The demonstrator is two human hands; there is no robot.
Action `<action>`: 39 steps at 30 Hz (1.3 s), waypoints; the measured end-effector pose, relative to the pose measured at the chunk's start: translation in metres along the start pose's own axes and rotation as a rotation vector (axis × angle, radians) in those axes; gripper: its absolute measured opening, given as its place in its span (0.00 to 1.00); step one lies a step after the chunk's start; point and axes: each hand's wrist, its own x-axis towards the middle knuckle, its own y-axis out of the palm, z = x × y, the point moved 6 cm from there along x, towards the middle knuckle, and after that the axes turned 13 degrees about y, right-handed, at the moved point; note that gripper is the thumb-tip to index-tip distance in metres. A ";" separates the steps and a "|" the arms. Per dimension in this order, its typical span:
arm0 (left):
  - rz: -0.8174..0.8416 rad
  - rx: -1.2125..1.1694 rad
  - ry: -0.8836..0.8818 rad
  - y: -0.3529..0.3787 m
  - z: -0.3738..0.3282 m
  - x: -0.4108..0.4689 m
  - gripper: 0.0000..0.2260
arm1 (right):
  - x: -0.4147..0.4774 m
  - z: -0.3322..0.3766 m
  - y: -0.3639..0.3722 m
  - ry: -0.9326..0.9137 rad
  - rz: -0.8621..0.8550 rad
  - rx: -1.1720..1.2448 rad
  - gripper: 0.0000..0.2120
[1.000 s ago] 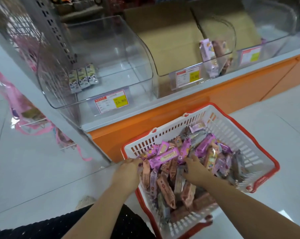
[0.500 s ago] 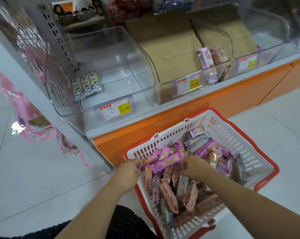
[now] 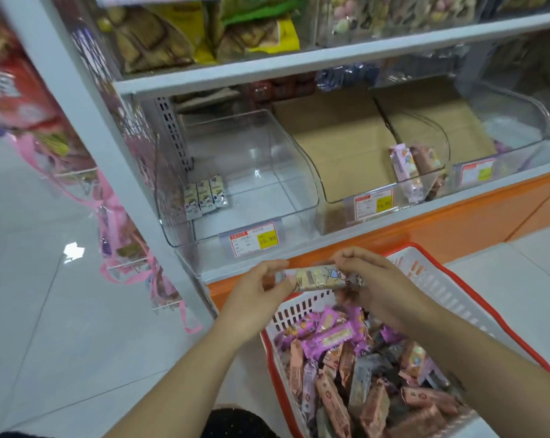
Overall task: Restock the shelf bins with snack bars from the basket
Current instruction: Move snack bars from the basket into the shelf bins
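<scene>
Above the basket (image 3: pixel 450 295), left hand (image 3: pixel 261 290) and right hand (image 3: pixel 379 279) pinch one pale snack bar (image 3: pixel 318 277) by its ends, level between them; beyond both hands sits the clear bin (image 3: pixel 261 159) holding three small bars (image 3: pixel 205 197).

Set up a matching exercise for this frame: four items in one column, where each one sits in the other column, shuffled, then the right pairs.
Items
1. pale bar
2. three small packs
3. purple bars
4. cardboard sheet

Places
A. piled in the basket
B. lining the middle bin
C. gripped between the left hand and the right hand
D. standing in the left bin, by its left wall

Pairs: 1-C, 2-D, 3-A, 4-B
</scene>
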 end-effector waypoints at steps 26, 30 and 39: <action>-0.341 -0.100 0.174 -0.100 -0.047 0.001 0.06 | 0.041 0.091 0.123 -0.435 -0.118 -0.404 0.28; -0.494 0.552 0.381 -0.147 -0.035 0.007 0.05 | 0.078 0.119 0.122 -0.432 -0.233 -0.501 0.26; -0.406 1.051 0.770 -0.147 0.001 0.004 0.07 | 0.218 0.116 0.138 -0.116 -0.359 -1.205 0.05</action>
